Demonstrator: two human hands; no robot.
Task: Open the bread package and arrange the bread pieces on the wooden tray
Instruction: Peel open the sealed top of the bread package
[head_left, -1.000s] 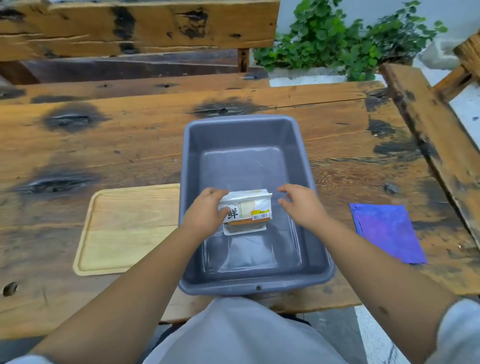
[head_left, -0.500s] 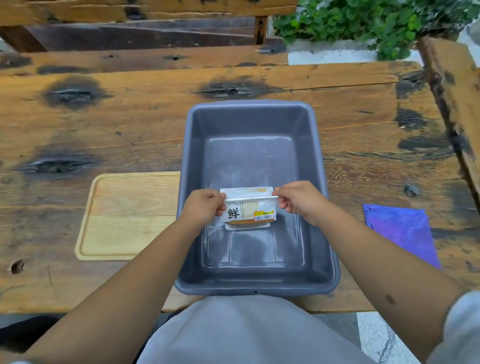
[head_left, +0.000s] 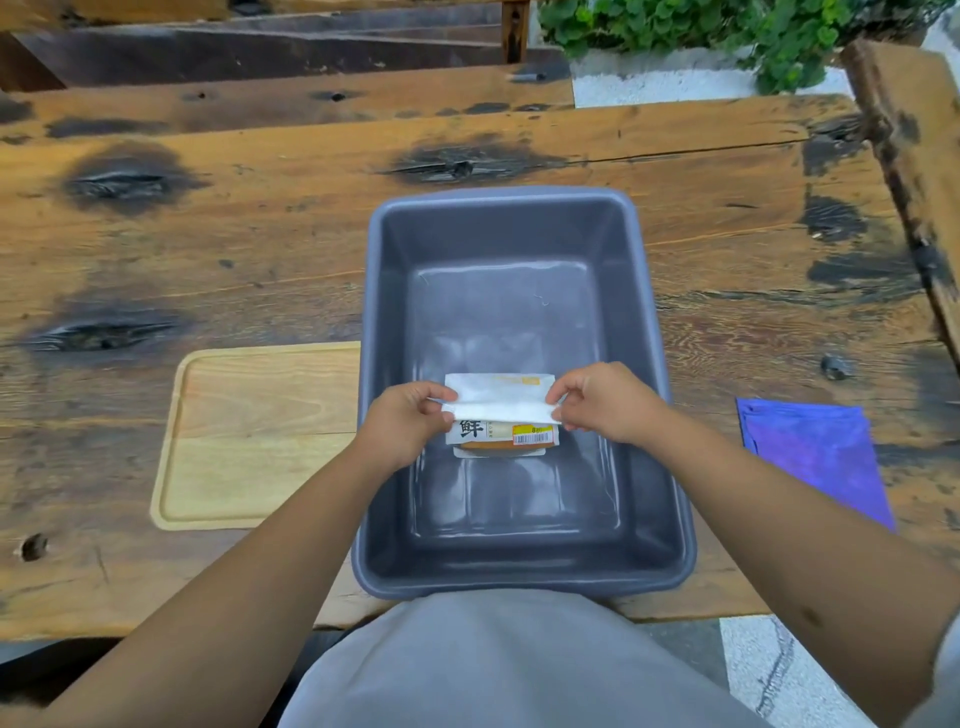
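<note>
A white bread package (head_left: 501, 415) with a black character and a yellow price sticker is held above the floor of a grey plastic tub (head_left: 660, 291). Its top flap is spread apart along the upper edge. My left hand (head_left: 402, 428) pinches the package's left top corner. My right hand (head_left: 605, 402) pinches the right top corner. Brown bread shows at the package's lower edge. The wooden tray (head_left: 249, 436), pale and bare, lies on the table just left of the tub.
A purple-blue pouch (head_left: 818, 457) lies flat on the table right of the tub. The worn wooden table (head_left: 260, 234) stretches behind. A wooden beam (head_left: 904, 145) runs along the far right, green plants (head_left: 727, 31) beyond.
Both hands closed on the package's top corners and pulled them apart, spreading the top flap wider. My head tilted down and the view shifted closer.
</note>
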